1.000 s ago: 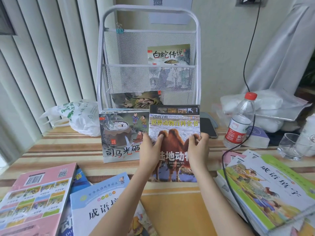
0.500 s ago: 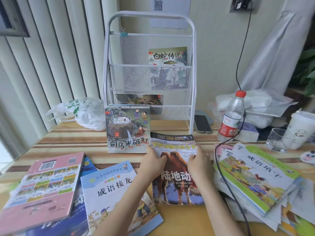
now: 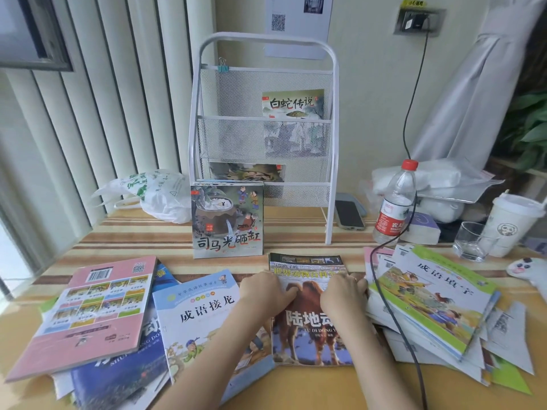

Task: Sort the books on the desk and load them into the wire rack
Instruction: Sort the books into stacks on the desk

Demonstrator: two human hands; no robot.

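At the near middle of the bench (image 3: pixel 296 226), both hands rest on the camel-cover animal book (image 3: pixel 310 327), which lies flat. The left hand (image 3: pixel 263 292) and right hand (image 3: pixel 343 294) curl their fingers onto its upper half; whether either grip pinches the edges I cannot tell. The step looks like sorting, with loading ahead. Left lies the idiom book (image 3: pixel 207 312), right a green-edged stack (image 3: pixel 429 300). Farther off, a storybook (image 3: pixel 227 221) leans on the white wire rack (image 3: pixel 333 143), which holds a book (image 3: pixel 293 103) in its upper pocket. Next move probably needs lifting a book upright and clearing a pocket rim.
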